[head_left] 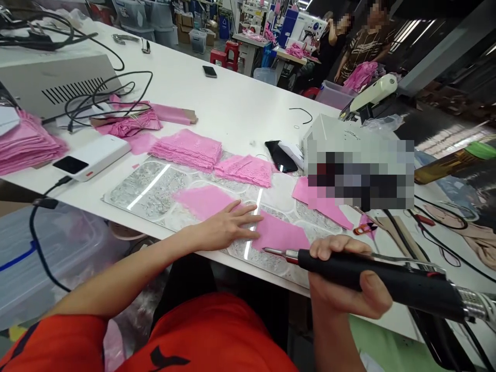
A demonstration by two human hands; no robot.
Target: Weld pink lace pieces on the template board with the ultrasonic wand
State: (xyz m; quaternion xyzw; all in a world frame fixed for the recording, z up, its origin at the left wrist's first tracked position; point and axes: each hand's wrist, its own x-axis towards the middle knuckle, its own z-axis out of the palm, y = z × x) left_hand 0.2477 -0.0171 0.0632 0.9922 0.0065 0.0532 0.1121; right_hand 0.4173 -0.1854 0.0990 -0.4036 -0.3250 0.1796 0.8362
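Left hand point(227, 228), bare: fingers point(248, 219) spreading wide, holding nothing between them, resting palm down on pink cloth point(281, 231). Right hand point(343, 295), bare: fingers closing round a black tool point(372, 274) with a slim metal tip, the thumb lying along its near side. Pink cloth: lying flat on a glossy patterned board point(151, 186) at the near edge of the white counter point(240, 98), showing on both sides of the left hand; whether one piece or two, cannot tell. The tip is pointing leftward at the cloth's lower edge; contact cannot be told. Writing: a sewing machine point(308, 26) in the background is bearing the name JUKI; the front of the grey box point(341, 134) is showing only blurred blocks. Pose: left forearm reaching in from the lower left, wrist nearly straight; right forearm rising from the bottom edge, holding the tool aslant above the counter. Behind the board's middle: a tall pink stack point(186, 149) and a lower pink stack point(246, 171), sitting side by side. At left, a white device point(103, 157) with a dark screen is lying beside the board.
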